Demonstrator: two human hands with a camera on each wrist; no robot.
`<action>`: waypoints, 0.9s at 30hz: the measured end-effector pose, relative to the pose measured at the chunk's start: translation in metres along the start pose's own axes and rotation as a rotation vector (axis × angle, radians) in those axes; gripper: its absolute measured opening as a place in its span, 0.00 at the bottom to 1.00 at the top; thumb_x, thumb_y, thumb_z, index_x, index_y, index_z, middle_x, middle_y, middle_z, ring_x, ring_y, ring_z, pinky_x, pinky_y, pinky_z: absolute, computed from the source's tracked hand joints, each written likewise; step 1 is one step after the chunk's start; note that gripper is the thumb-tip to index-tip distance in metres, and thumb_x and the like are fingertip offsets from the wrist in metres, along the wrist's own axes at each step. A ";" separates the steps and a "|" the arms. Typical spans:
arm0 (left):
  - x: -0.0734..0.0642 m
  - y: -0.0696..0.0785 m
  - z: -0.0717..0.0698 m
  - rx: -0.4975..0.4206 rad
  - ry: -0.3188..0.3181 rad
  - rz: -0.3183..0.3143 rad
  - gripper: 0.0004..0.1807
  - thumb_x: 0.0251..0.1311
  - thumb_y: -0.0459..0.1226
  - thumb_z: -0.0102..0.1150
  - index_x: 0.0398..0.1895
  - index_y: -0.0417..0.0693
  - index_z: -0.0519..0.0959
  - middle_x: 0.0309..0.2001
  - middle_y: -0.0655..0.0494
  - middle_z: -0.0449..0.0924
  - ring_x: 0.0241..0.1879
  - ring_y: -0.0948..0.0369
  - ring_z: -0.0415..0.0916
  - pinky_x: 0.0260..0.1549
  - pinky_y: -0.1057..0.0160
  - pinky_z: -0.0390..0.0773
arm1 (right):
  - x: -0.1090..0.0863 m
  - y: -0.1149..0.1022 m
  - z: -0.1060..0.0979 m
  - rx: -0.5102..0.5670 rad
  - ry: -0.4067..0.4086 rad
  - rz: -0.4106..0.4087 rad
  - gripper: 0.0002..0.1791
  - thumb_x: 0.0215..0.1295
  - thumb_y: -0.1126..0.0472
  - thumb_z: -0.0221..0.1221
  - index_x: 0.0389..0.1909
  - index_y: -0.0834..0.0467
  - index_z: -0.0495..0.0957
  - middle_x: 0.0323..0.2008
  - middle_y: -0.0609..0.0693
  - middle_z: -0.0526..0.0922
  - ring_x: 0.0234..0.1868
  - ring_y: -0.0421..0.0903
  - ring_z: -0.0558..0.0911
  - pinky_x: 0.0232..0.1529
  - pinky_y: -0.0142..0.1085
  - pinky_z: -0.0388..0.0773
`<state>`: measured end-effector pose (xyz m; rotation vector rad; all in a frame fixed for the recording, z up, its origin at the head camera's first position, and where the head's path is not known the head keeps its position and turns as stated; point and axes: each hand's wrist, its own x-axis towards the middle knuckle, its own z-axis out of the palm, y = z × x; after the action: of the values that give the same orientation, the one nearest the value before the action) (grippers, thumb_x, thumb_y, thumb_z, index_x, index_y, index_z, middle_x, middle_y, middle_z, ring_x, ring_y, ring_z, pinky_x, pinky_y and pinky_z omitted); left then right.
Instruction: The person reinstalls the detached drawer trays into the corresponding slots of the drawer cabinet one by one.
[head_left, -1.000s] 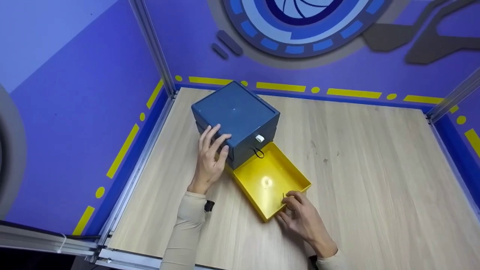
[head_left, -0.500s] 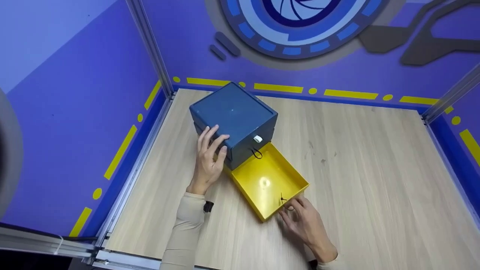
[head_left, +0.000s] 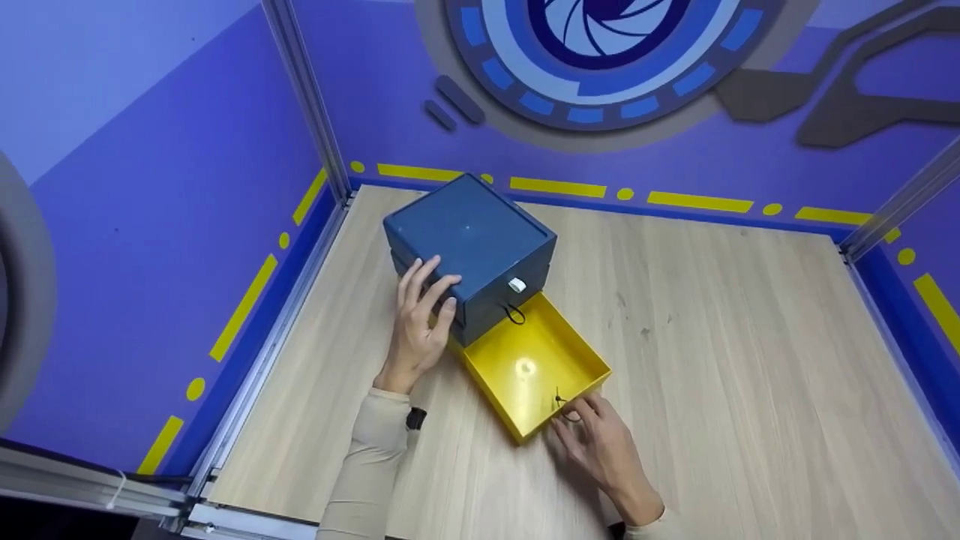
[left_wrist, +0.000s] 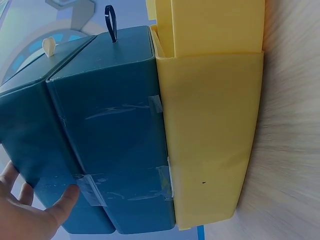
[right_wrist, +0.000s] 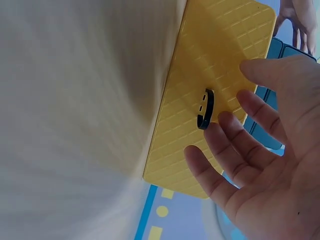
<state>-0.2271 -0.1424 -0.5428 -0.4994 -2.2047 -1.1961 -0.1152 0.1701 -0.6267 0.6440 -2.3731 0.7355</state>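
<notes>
A stacked drawer box has two dark blue drawers [head_left: 469,236] above a yellow drawer [head_left: 517,349], which is pulled partway out and holds nothing. My left hand [head_left: 412,334] rests on the blue top's left edge, its fingers extended over the edge and side. At the yellow drawer's front, a black loop pull [right_wrist: 209,107] sticks out. My right hand [right_wrist: 275,145] is beside that loop, fingers loosely spread, with one fingertip right at the loop's lower end. In the head view, the right fingers lie along the outside of the drawer's front wall.
A white tab [head_left: 517,285] and another black loop [head_left: 515,315] mark the blue drawers' fronts. Wooden tabletop [head_left: 720,360] extends to the right. Purple panels [head_left: 375,97] and metal posts [head_left: 307,97] border the table at the back and sides.
My right fingers have come down from the yellow drawer's front rim to its outside face. The drawer has slid slightly inward. My left hand stays on the blue box; the head view has shifted a little.
</notes>
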 end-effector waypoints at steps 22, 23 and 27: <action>0.001 -0.002 0.004 0.002 0.005 0.011 0.17 0.76 0.36 0.57 0.63 0.54 0.83 0.79 0.43 0.67 0.82 0.38 0.53 0.78 0.27 0.52 | 0.016 0.001 0.014 -0.030 -0.005 0.033 0.15 0.53 0.65 0.79 0.38 0.56 0.84 0.42 0.52 0.84 0.39 0.46 0.83 0.36 0.42 0.85; 0.001 -0.002 0.004 0.002 0.003 0.009 0.17 0.76 0.36 0.56 0.63 0.54 0.83 0.79 0.44 0.67 0.82 0.38 0.53 0.78 0.28 0.52 | 0.016 0.001 0.015 -0.030 -0.003 0.033 0.15 0.53 0.65 0.79 0.38 0.56 0.84 0.42 0.53 0.84 0.39 0.46 0.84 0.36 0.42 0.85; 0.000 -0.003 0.002 -0.001 0.007 0.004 0.16 0.76 0.36 0.56 0.63 0.55 0.83 0.79 0.44 0.67 0.82 0.38 0.53 0.78 0.27 0.52 | 0.017 0.000 0.017 -0.027 0.002 0.024 0.15 0.53 0.65 0.79 0.38 0.56 0.84 0.41 0.52 0.83 0.39 0.46 0.83 0.36 0.41 0.84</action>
<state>-0.2294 -0.1418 -0.5456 -0.4983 -2.1962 -1.1954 -0.1344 0.1549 -0.6279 0.6036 -2.3891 0.7126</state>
